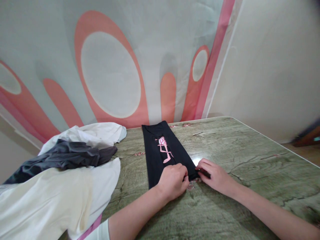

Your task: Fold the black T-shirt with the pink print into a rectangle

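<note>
A black T-shirt with a pink figure printed on it lies folded into a long, narrow strip on the table, running away from me. My left hand rests over its near end, fingers curled closed at the bottom hem; their tips are partly hidden. At the near right corner, my right hand pinches the black cloth between thumb and fingers. Both hands are close together, with a short stretch of hem between them.
The wood-grain table reaches back to a wall covering with pink shapes. On the left lies a loose heap of clothes: a white garment, a dark grey one and a cream one.
</note>
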